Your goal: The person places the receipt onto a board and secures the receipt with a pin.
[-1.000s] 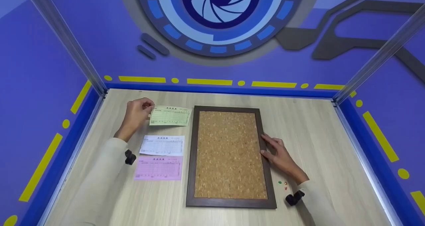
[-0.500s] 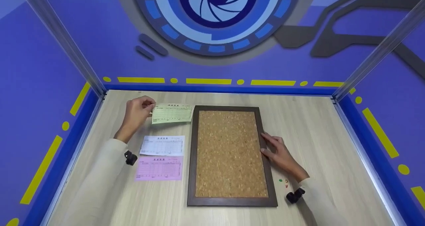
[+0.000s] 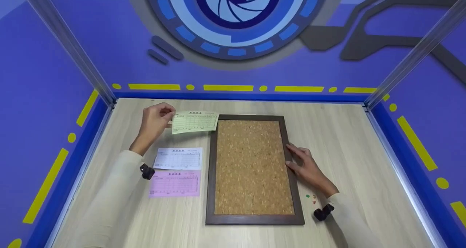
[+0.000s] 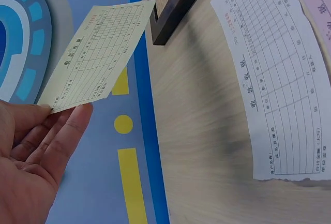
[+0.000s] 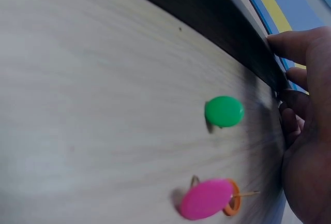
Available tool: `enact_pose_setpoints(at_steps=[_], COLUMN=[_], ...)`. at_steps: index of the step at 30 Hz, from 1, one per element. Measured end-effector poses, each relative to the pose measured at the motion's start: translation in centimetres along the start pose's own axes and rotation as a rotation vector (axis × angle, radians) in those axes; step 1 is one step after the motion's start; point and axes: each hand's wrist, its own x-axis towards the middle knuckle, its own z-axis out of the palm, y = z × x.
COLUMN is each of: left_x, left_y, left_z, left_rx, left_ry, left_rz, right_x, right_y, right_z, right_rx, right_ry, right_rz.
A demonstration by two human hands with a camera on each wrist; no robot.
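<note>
Head view first: our left hand [image 3: 154,122] pinches the pale green printed paper slip [image 3: 195,122] by its left end, thumb against fingertips, and the slip has come up off the wooden tabletop [image 3: 346,138]. A second ago it hung lower, beside the frame; now it has drifted right and up, and its right end overlaps the top left corner of the dark-framed rectangular cork board [image 3: 253,169]. We read that as the slip being carried towards the cork, though it has not been laid down anywhere yet.

From the left wrist view, the same green slip [image 4: 95,53] floats clear of the wood, held only at one corner between our thumb and fingers [image 4: 67,131], with the frame corner [image 4: 176,6] just beyond it.

Our right hand [image 3: 307,166] has not shifted: fingers straight and relaxed, resting against the right edge of the frame, steadying the board. The right wrist view shows those fingertips [image 5: 297,79] touching the dark frame, while a green round-headed pushpin [image 5: 224,111] and a pink pushpin [image 5: 207,199] lie loose on the wood just beside the palm, an orange one tucked behind the pink.

The white printed slip [image 3: 178,158] and the pink printed slip [image 3: 175,183] lie flat left of the board, unmoved.
</note>
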Motion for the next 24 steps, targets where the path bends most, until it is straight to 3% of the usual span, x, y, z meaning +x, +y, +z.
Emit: enact_pose_setpoints(at_steps=[13, 24], left_x=[0.1, -0.1], left_y=[1.2, 1.1], left_z=[1.8, 3.1], left_rx=[-0.046, -0.105], left_ry=[-0.023, -0.046], left_rz=[0.033, 0.013], right_x=[0.1, 0.2], right_y=[0.0, -0.2], right_z=[-0.1, 0.0], right_rx=[-0.018, -0.035], right_ry=[0.001, -0.001], right_rz=[-0.014, -0.033])
